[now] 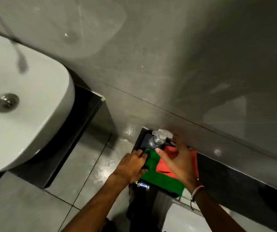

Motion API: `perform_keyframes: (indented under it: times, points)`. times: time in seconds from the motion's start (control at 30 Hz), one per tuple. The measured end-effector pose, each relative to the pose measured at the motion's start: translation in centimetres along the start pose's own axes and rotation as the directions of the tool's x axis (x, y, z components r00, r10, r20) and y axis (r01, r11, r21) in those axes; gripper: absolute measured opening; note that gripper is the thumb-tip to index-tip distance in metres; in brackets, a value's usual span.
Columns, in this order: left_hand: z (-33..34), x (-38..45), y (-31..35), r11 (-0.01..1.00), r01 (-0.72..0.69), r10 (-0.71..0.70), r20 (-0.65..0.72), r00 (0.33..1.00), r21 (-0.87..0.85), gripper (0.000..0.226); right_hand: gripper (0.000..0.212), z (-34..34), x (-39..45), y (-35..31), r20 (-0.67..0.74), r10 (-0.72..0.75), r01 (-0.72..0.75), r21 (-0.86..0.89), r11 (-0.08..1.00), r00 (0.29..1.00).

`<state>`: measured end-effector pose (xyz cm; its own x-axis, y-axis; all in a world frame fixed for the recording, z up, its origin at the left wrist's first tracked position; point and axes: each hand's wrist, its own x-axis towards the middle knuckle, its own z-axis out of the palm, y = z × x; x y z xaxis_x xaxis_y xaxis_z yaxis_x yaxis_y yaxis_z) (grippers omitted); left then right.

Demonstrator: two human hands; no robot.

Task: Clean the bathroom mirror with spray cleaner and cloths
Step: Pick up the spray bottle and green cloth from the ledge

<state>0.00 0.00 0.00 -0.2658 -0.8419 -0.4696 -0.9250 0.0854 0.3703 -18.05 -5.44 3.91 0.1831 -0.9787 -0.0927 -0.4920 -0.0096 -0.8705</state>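
Head view: left hand (131, 166) pinches green cloth (152, 159) edge.

Dark tray (142, 139) holds spray bottle (157, 139), cloths (161, 179)

Two hands (131, 166) (179, 162), two cloths: one green (161, 179), one red (165, 165); one spray bottle (157, 139); one basin (34, 104).
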Motion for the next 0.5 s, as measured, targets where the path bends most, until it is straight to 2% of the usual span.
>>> perform_keyframes:
  times: [0.03, 0.1, 0.2, 0.27, 0.37, 0.5]
  points:
    - [0.5, 1.2, 0.0, 0.999, 0.037, -0.038, 0.03, 0.999, 0.039, 0.06, 0.059, 0.6, 0.7, 0.6, 0.036, -0.007, 0.007, 0.023, 1.0, 0.999]
    - [1.4, 3.2, 0.0, 0.99, 0.117, -0.118, 0.004, 0.993, 0.083, 0.061, 0.049, 2.0, 2.5, 1.8, 0.081, -0.049, 0.046, 0.035, 0.998, 0.995]
    - [2.4, 5.3, 0.8, 0.974, 0.225, -0.225, -0.008, 0.974, 0.03, 0.068, 0.045, 3.9, 5.0, 2.9, 0.126, -0.132, 0.133, -0.003, 0.991, 0.983]
    - [3.0, 6.0, 1.2, 0.945, 0.317, -0.316, 0.027, 0.948, -0.081, 0.065, 0.05, 4.7, 5.9, 3.6, 0.171, -0.221, 0.228, -0.022, 0.973, 0.96]
    - [3.2, 5.9, 1.5, 0.889, 0.388, -0.372, 0.112, 0.922, -0.244, 0.052, 0.055, 6.0, 6.1, 3.5, 0.195, -0.252, 0.255, 0.013, 0.967, 0.948]
    - [1.4, 2.8, 0.1, 0.712, 0.267, -0.316, 0.043, 0.948, -0.65, 0.029, 0.049, 6.8, 6.0, 0.6, 0.127, -0.31, 0.3, 0.09, 0.949, 0.942]
